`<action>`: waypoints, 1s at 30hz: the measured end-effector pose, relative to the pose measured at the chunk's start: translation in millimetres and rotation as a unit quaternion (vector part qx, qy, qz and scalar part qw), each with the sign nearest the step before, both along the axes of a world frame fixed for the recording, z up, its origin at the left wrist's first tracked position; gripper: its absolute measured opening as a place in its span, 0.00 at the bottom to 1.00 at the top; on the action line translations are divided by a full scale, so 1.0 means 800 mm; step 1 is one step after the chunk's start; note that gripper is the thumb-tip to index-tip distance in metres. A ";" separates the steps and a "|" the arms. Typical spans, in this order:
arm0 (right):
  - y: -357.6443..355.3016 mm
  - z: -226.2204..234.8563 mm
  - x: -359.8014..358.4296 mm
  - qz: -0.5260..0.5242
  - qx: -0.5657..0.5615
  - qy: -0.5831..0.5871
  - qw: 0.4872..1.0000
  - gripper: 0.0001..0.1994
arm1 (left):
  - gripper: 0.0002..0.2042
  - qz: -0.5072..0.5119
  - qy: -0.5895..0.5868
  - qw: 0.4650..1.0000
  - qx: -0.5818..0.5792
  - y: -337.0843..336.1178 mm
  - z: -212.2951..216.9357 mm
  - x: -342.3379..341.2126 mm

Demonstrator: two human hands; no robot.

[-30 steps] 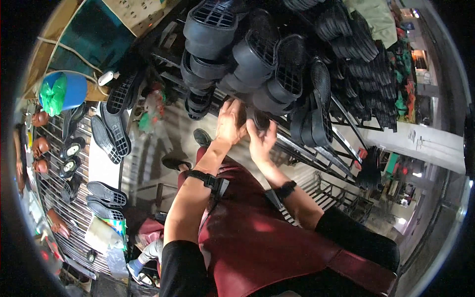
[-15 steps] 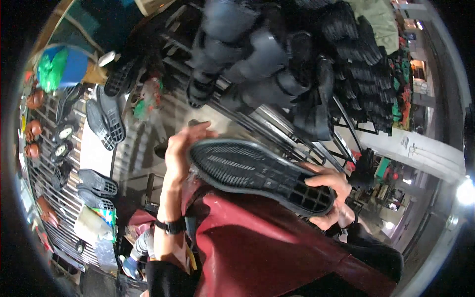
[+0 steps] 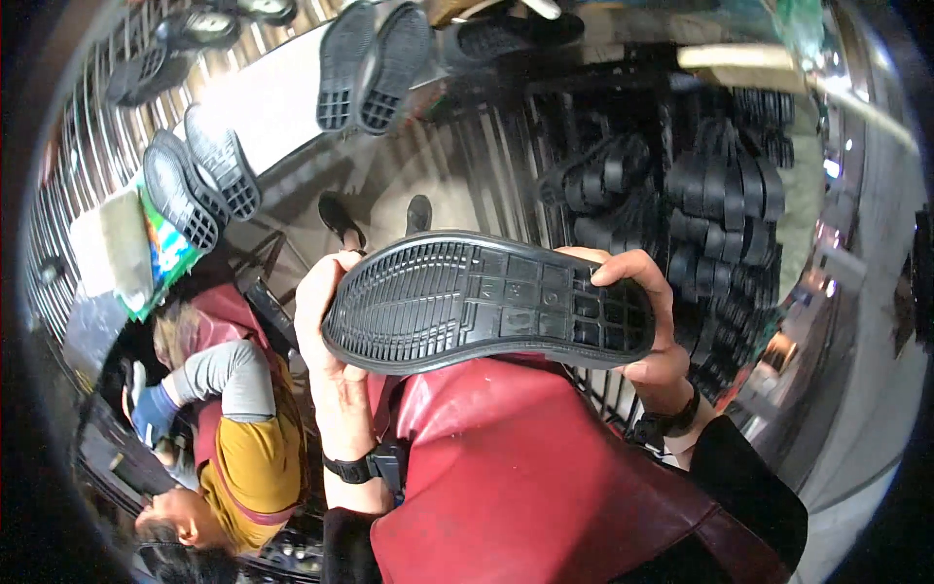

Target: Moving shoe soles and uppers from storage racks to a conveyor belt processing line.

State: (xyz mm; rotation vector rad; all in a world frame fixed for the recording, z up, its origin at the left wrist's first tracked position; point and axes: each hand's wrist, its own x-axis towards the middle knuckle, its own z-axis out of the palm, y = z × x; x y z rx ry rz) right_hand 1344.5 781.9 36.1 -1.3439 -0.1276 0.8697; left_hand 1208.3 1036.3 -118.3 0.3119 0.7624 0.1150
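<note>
A black rubber shoe sole [image 3: 486, 307] lies across the view above my lap, its grooved underside facing me. Its wide toe end points left and the grid-patterned heel points right. My left hand [image 3: 326, 316] is closed around the toe end, its fingers mostly hidden behind the sole. At the heel, my right hand [image 3: 654, 302] grips the edge, fingers over the far rim and thumb at the near one. Below the sole spreads a red apron [image 3: 506, 457] that I wear.
At the upper left, a white tabletop [image 3: 263, 102] bears soles in pairs [image 3: 375, 68]. Racks on the right hold many black sandals [image 3: 725, 185]. A co-worker in a yellow shirt [image 3: 258, 467] sits at lower left, wearing a blue glove [image 3: 153, 414]. My shoes [image 3: 341, 219] show beyond the sole.
My left hand has closed on the toe end, where its fingers were raised before. The sole has turned more level. My view has swung left, bringing the co-worker into sight.
</note>
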 end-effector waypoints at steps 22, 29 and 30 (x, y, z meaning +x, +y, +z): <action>0.183 0.017 -0.011 0.020 -0.004 -0.028 0.999 0.34 | 0.33 0.205 -0.118 0.971 0.015 0.165 0.024 -0.020; 0.199 0.040 -0.027 0.099 -0.039 -0.265 0.958 0.27 | 0.29 0.187 -0.189 0.964 0.011 0.191 0.025 -0.009; 0.209 0.044 -0.025 0.115 -0.033 -0.285 0.951 0.22 | 0.28 0.197 -0.210 0.958 -0.010 0.195 0.027 -0.008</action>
